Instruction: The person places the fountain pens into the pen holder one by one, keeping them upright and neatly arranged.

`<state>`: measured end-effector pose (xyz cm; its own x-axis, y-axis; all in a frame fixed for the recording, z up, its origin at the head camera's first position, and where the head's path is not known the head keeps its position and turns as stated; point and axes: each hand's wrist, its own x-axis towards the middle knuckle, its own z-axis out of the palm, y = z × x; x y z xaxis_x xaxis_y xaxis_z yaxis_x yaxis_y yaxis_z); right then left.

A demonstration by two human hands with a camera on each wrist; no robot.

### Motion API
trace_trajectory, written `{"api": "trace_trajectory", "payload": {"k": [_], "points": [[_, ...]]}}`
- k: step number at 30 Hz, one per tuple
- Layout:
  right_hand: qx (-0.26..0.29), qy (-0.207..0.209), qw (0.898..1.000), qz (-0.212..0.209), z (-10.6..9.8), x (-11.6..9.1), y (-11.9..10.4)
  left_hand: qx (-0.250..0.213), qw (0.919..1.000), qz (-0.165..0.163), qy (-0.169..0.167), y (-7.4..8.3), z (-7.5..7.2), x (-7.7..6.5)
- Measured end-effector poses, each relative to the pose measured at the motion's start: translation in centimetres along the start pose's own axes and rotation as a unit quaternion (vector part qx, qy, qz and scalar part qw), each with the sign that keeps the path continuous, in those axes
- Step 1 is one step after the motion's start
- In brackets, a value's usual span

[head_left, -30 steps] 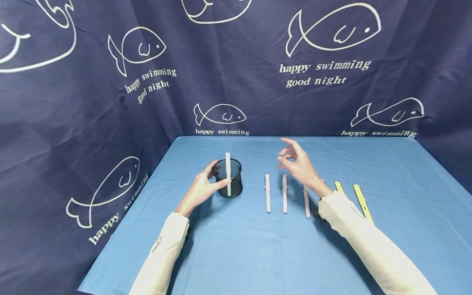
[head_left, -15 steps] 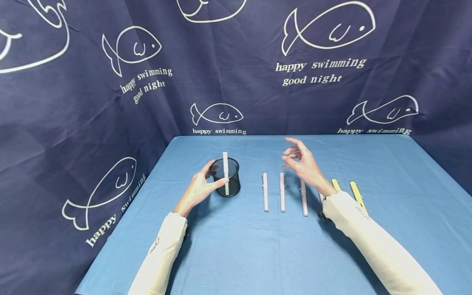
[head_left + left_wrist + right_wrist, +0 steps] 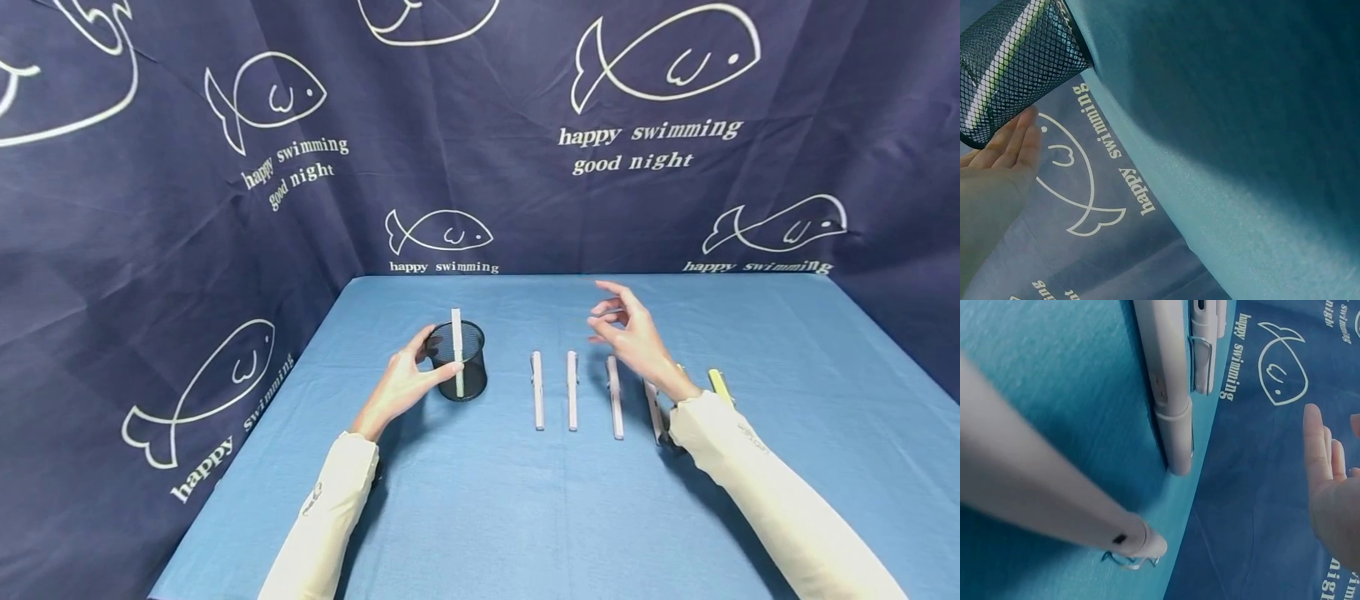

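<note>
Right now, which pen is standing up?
The pen in the black mesh cup held by the left hand; the other visible pens lie on the blue cloth.

Cloth-screened work corner, navy fish-print drapes (image 3: 525, 196), blue-covered table (image 3: 480, 508)

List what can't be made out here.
Head view: lower end of the rightmost yellow pen, hidden by the right sleeve.
Left wrist view: part of the mesh cup, cut off by the edge.
Right wrist view: part of the right hand, cut off by the right edge.
</note>
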<state>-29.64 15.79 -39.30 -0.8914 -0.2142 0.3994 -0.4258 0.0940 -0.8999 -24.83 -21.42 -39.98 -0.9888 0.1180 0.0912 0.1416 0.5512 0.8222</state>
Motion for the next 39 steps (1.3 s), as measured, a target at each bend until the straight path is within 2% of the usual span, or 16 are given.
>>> {"api": "trace_trajectory", "payload": {"k": [20, 39], "points": [[-0.015, 0.025, 0.999, 0.014, -2.5, -0.9, 0.1, 0.009, 0.9999, 0.003, 0.002, 0.2, 0.1, 0.0], [-0.084, 0.019, 0.995, 0.048, -5.7, -2.5, 0.0, 0.008, 1.0000, 0.005, 0.001, 0.1, 0.0, 0.0]]}}
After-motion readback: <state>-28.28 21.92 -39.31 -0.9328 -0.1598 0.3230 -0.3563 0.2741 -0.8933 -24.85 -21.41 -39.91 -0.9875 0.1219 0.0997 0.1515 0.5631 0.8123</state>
